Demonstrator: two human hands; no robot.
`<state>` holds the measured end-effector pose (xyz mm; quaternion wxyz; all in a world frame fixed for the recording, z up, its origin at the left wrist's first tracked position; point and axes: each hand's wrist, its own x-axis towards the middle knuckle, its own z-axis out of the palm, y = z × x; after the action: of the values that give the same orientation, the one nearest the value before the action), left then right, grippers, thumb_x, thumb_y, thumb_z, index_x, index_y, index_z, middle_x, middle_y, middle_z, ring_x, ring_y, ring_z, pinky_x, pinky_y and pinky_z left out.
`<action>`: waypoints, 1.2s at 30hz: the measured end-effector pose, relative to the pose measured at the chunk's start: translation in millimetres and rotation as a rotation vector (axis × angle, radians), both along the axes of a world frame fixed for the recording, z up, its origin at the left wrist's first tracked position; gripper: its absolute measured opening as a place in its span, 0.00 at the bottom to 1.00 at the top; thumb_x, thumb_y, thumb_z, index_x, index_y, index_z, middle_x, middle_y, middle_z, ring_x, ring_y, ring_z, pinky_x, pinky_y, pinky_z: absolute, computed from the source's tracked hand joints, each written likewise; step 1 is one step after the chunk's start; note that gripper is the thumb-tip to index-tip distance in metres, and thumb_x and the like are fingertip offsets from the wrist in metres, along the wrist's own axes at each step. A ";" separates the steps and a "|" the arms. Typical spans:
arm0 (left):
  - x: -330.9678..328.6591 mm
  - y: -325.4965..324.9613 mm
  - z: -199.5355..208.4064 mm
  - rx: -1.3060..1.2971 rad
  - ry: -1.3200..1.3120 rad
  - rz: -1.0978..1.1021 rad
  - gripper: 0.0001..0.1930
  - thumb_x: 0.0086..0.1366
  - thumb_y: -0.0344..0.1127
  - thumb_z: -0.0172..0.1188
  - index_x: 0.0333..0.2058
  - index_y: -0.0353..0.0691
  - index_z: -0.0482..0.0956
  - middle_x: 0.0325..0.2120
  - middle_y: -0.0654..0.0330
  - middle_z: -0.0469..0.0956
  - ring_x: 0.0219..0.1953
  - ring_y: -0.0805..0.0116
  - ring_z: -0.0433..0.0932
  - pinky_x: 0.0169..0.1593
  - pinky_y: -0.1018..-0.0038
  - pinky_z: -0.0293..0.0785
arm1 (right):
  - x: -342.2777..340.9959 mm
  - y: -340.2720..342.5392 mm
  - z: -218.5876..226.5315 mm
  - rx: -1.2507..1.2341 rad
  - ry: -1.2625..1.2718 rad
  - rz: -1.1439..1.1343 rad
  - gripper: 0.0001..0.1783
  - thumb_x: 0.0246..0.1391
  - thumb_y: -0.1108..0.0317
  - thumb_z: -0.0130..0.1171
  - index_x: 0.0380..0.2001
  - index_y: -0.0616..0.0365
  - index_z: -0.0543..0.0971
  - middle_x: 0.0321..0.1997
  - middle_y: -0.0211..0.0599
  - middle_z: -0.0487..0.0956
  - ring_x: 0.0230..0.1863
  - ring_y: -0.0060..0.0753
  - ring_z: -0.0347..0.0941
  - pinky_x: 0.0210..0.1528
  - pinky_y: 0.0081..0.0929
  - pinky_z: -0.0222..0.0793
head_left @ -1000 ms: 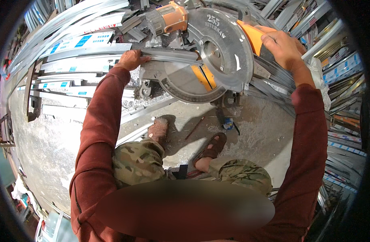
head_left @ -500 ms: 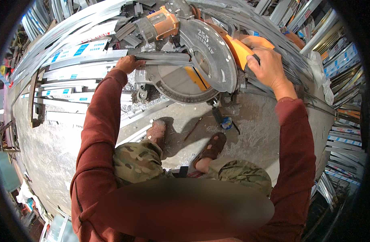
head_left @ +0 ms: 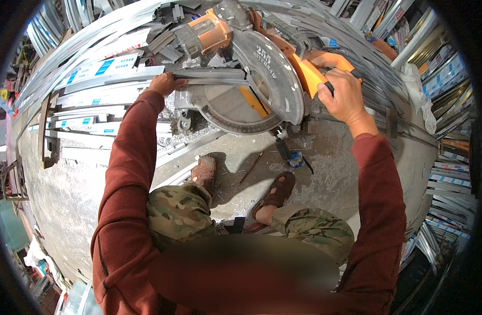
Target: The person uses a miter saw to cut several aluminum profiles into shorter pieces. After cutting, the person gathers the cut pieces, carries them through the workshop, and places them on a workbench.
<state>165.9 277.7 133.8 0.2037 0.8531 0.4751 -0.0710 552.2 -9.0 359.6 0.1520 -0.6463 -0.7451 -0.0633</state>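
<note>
In front of me stands an orange and grey mitre saw, its round base (head_left: 212, 97) low to the floor and its dark blade guard (head_left: 270, 79) over the slot. My right hand (head_left: 345, 94) is wrapped round the saw's orange handle (head_left: 307, 73). At the left end of the base, my left hand (head_left: 166, 84) grips a long grey metal profile (head_left: 215, 76). That profile lies across the saw, and its right end reaches the guard. The guard hides the blade and where it meets the metal.
Long metal profiles (head_left: 102, 97), some with blue-marked film, lie stacked at the left and behind the saw. More stock (head_left: 448, 184) leans along the right side. A blue roll (head_left: 295, 159) and a thin brown stick (head_left: 251, 168) lie on the concrete floor near my feet.
My right hand and the saw handle have shifted slightly down and to the left, and the guard has tilted with them. My left hand stays on the profile.
</note>
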 end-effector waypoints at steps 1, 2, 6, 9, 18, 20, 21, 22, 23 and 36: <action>-2.2 2.5 -5.3 0.004 0.006 0.000 0.28 0.63 0.61 0.56 0.36 0.38 0.85 0.29 0.48 0.83 0.34 0.50 0.82 0.41 0.58 0.74 | 0.6 -0.6 -2.1 0.004 0.005 0.010 0.20 0.50 0.55 0.57 0.23 0.65 0.77 0.26 0.50 0.76 0.32 0.54 0.73 0.38 0.44 0.67; -1.9 3.2 -6.9 0.007 0.010 -0.003 0.28 0.63 0.61 0.56 0.36 0.38 0.85 0.29 0.48 0.83 0.34 0.50 0.82 0.41 0.58 0.74 | 0.9 -2.3 -3.6 0.006 0.008 0.018 0.20 0.49 0.55 0.57 0.23 0.66 0.77 0.26 0.50 0.76 0.32 0.54 0.73 0.38 0.44 0.67; -1.7 5.2 -9.4 0.008 0.016 -0.023 0.27 0.64 0.61 0.56 0.37 0.39 0.85 0.30 0.48 0.83 0.35 0.50 0.82 0.42 0.58 0.75 | 1.8 -5.3 -6.5 0.006 0.017 0.015 0.19 0.48 0.56 0.57 0.23 0.66 0.76 0.25 0.49 0.75 0.32 0.53 0.73 0.38 0.44 0.67; -2.0 3.6 -11.1 0.022 -0.022 -0.015 0.27 0.64 0.61 0.56 0.39 0.39 0.84 0.31 0.50 0.84 0.36 0.51 0.82 0.43 0.58 0.75 | 0.8 -6.9 -6.8 -0.029 0.002 -0.011 0.18 0.48 0.57 0.58 0.23 0.66 0.76 0.25 0.49 0.75 0.32 0.53 0.73 0.38 0.44 0.67; -2.2 2.8 -6.7 0.006 -0.005 -0.005 0.29 0.63 0.61 0.57 0.40 0.37 0.83 0.35 0.49 0.83 0.39 0.50 0.81 0.45 0.58 0.74 | -1.6 -11.5 -11.9 0.002 0.008 0.001 0.17 0.46 0.58 0.58 0.21 0.64 0.74 0.24 0.47 0.74 0.32 0.52 0.72 0.40 0.43 0.67; -1.3 -0.9 -1.7 0.004 0.001 -0.002 0.30 0.63 0.62 0.57 0.40 0.35 0.82 0.34 0.48 0.83 0.39 0.49 0.81 0.45 0.57 0.74 | -2.2 -12.1 -12.0 -0.022 0.004 -0.013 0.17 0.46 0.58 0.58 0.20 0.64 0.74 0.24 0.47 0.74 0.32 0.52 0.72 0.40 0.43 0.66; 1.7 -3.9 4.6 0.003 0.002 -0.002 0.30 0.62 0.62 0.57 0.40 0.34 0.82 0.34 0.48 0.83 0.39 0.49 0.81 0.45 0.57 0.73 | -2.3 -12.7 -12.0 -0.034 0.000 -0.022 0.17 0.46 0.58 0.58 0.20 0.63 0.73 0.24 0.47 0.74 0.32 0.52 0.72 0.40 0.44 0.66; 4.9 -5.4 9.7 -0.019 0.017 0.003 0.31 0.62 0.62 0.57 0.40 0.34 0.81 0.34 0.47 0.83 0.40 0.49 0.81 0.45 0.57 0.73 | -1.9 -13.2 -12.7 -0.031 0.000 -0.021 0.17 0.46 0.58 0.58 0.19 0.63 0.73 0.24 0.47 0.74 0.32 0.52 0.72 0.40 0.44 0.66; 6.0 -6.0 14.1 -0.039 0.033 0.012 0.31 0.62 0.62 0.57 0.40 0.33 0.81 0.34 0.46 0.82 0.40 0.48 0.81 0.45 0.57 0.73 | -1.5 -13.1 -13.3 -0.027 0.002 -0.018 0.17 0.46 0.58 0.58 0.19 0.63 0.73 0.24 0.47 0.74 0.32 0.52 0.72 0.40 0.44 0.66; 4.6 -8.8 19.1 -0.030 0.025 -0.006 0.37 0.60 0.67 0.56 0.40 0.30 0.80 0.34 0.42 0.81 0.40 0.44 0.80 0.44 0.55 0.74 | -2.1 -14.2 -11.0 0.022 0.014 0.011 0.17 0.47 0.58 0.57 0.22 0.64 0.75 0.26 0.48 0.75 0.34 0.53 0.72 0.40 0.44 0.66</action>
<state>170.5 268.9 152.9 0.2104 0.8503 0.4741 -0.0892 550.1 -23.2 348.6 0.1646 -0.6409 -0.7468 -0.0661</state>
